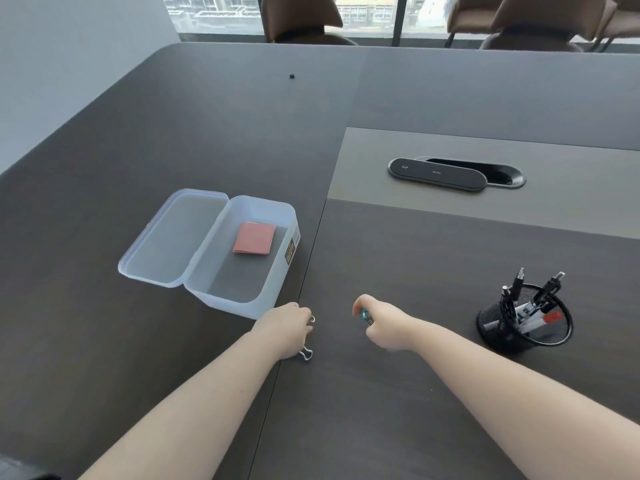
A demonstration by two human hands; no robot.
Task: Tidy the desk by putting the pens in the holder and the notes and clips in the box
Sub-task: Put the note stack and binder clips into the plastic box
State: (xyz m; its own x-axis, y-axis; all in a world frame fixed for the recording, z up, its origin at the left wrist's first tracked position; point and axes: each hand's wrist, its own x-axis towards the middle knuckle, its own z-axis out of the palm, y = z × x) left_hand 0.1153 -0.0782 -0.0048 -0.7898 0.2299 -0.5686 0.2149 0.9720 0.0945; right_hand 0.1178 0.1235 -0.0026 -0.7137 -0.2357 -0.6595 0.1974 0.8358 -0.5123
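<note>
A translucent plastic box (207, 296) stands open on the dark desk, its lid (173, 237) folded back to the left. A pink pad of notes (254, 238) lies inside it. Just in front of the box, my left hand (285, 329) is closed around binder clips; silver wire loops (306, 355) stick out below and at the knuckles. My right hand (381, 323) is shut on a teal binder clip (365, 315). At the right stands a black mesh holder (498, 327) with several pens (533, 317) in it.
A black oval cable hatch cover (438, 174) lies on the lighter desk panel (381, 150) at the back right. A tiny black object (291, 76) sits far back on the desk. Brown chairs (301, 19) stand by the window beyond the desk.
</note>
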